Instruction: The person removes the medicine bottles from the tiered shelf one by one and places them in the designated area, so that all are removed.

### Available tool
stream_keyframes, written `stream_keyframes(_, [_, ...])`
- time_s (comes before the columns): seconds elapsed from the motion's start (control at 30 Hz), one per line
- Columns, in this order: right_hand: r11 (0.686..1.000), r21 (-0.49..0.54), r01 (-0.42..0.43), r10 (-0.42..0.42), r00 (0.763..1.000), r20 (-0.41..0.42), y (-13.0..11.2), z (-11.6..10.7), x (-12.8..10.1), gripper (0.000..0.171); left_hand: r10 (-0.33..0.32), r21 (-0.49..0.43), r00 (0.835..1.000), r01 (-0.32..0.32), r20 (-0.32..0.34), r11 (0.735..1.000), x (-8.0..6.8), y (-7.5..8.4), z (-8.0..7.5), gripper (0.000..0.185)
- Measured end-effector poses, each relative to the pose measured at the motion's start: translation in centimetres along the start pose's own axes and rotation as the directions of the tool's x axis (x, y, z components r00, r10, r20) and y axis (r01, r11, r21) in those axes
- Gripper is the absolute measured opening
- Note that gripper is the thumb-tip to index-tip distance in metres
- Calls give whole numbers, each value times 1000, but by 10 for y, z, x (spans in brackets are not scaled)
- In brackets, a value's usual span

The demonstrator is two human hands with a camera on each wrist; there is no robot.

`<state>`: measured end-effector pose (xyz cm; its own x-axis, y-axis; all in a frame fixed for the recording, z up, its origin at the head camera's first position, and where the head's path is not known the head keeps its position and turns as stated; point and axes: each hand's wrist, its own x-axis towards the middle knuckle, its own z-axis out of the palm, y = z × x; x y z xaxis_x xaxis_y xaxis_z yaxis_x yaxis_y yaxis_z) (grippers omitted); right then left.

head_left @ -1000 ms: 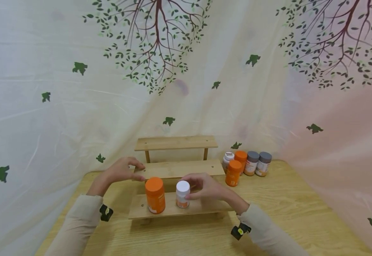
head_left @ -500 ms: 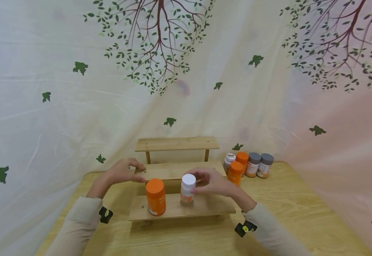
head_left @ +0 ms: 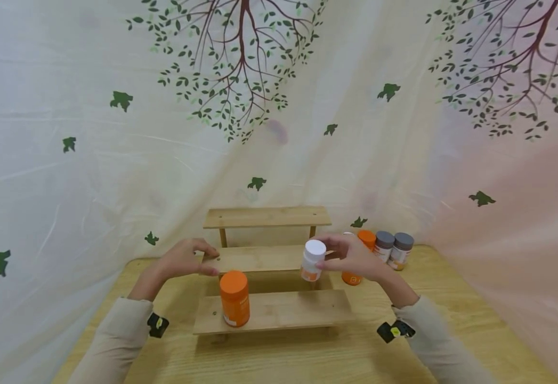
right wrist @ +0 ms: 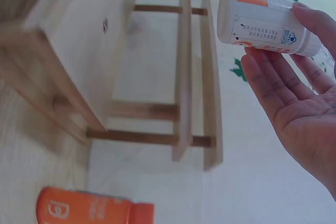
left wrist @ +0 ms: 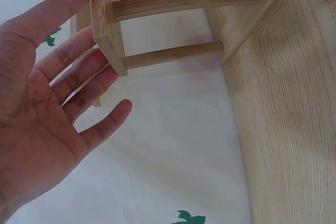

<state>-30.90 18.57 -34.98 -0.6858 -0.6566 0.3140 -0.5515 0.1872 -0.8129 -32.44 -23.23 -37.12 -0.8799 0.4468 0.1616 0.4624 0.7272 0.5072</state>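
My right hand (head_left: 350,257) holds a small white-capped bottle (head_left: 312,260) in the air by the right end of the rack's middle step. In the right wrist view the bottle (right wrist: 268,22) is pinched at the fingertips (right wrist: 310,17). My left hand (head_left: 183,258) rests on the left end of the middle step (head_left: 259,257). In the left wrist view its straight fingers (left wrist: 79,72) touch the board's end (left wrist: 107,24). An orange bottle (head_left: 234,298) stands on the bottom step (head_left: 288,309).
The three-step wooden rack stands on a wooden table (head_left: 451,320) against a tree-printed curtain. Right of the rack stand an orange-capped bottle (head_left: 367,238), two grey-capped bottles (head_left: 382,245) (head_left: 401,248), and an orange bottle (head_left: 350,278) partly behind my right hand.
My right hand has lifted the white-capped bottle off the bottom step and carried it up and to the right. The left hand has stayed on the middle step.
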Motion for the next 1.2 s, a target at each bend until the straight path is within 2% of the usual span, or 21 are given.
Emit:
stream_keyframes(0.13, [1000,-13,24,-25,999,-36,0,-19,-7,47,9,2,1000,-9,-1,1000,0,0,-1,47])
stream_keyframes(0.37, [992,-48,-120,114,986,-118,4,-47,-24,45,23,-7,1000,-23,3,1000,-2,-1,-3,47])
stream_keyframes(0.5, [984,-63,-166,156,977,-142,7,-59,-34,46,31,-25,999,-31,10,999,-3,-1,-5,48])
stream_keyframes(0.73, [983,-73,-171,157,974,-163,18,-77,-49,45,28,-23,1000,-27,13,999,-2,-1,-5,49])
stream_keyframes(0.97, [960,-105,-258,231,948,-216,26,-93,-64,47,-2,-14,1000,2,12,1000,-2,1,-5,47])
stream_keyframes(1.2, [952,-151,-266,216,934,-284,43,-104,-84,47,-20,-13,1000,20,10,1000,-2,3,-2,49])
